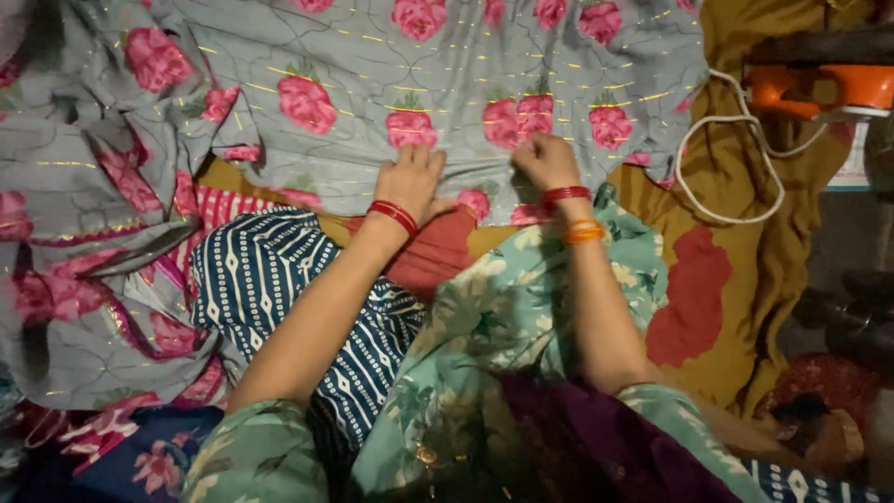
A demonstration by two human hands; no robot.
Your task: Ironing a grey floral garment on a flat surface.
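A grey cloth with pink roses and thin gold stripes lies spread across the upper half of the head view. My left hand rests flat on its near edge, fingers together, with red bangles on the wrist. My right hand sits on the same edge a little to the right, fingers curled and pinching the fabric; red and orange bangles are on that wrist. Both forearms reach forward from the bottom of the view.
A blue cloth with white patterns and a green floral cloth lie under my arms. A mustard sheet with red patches covers the right side. A white cord runs to an orange iron at the upper right.
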